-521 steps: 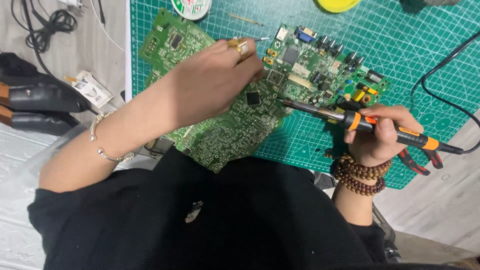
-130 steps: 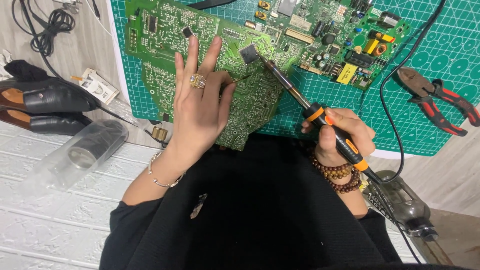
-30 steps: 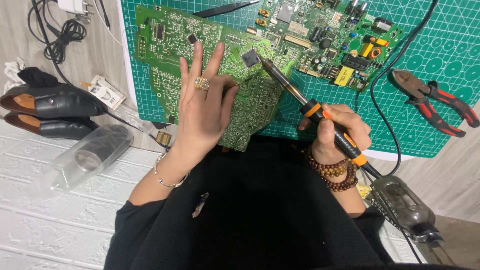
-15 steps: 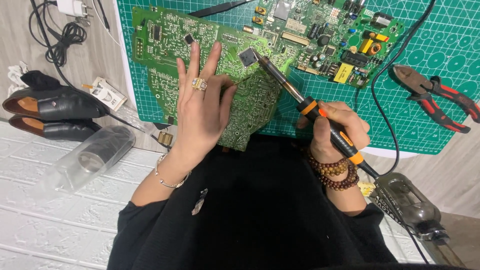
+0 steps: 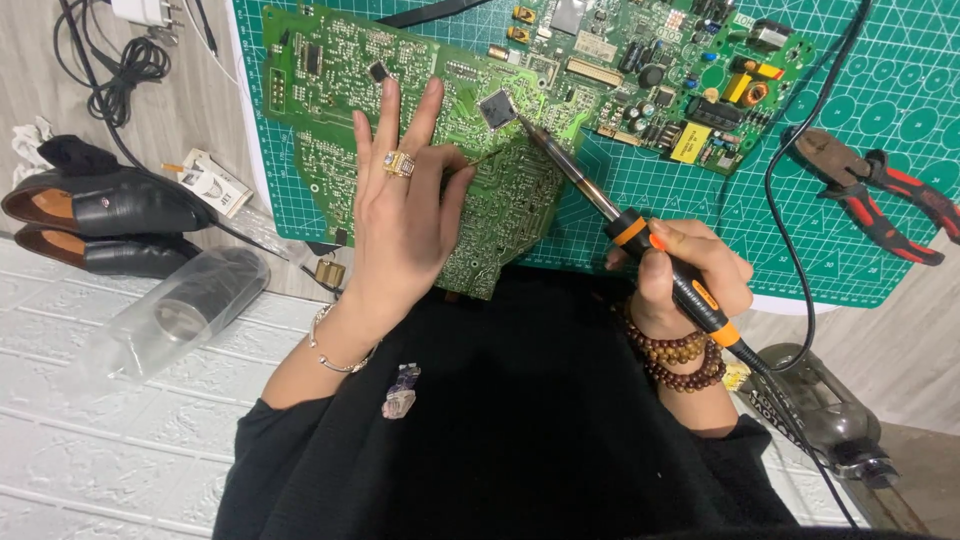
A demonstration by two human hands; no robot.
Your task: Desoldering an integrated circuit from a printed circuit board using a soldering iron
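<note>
Since half a second ago little has shifted: the iron's tip has crept a touch closer to the black chip, and the left hand has kept its place on the board.

Head view: the left hand (image 5: 400,225) lies flat and spread on the green board (image 5: 330,110), fingers wide, with a thin strand of what looks like solder pinched by the thumb. The right hand (image 5: 690,275) is closed round the iron (image 5: 640,240), whose tip touches the corner of the chip (image 5: 497,108). The board rests on the cutting mat (image 5: 880,80), overhanging its near edge; a second board (image 5: 690,70) lies just beyond, and pliers (image 5: 880,190) sit well apart to the right.

To do this well, I judge, keep the board pinned firmly, hold the tip steady on one pad, and avoid bridging neighbouring pins.
</note>
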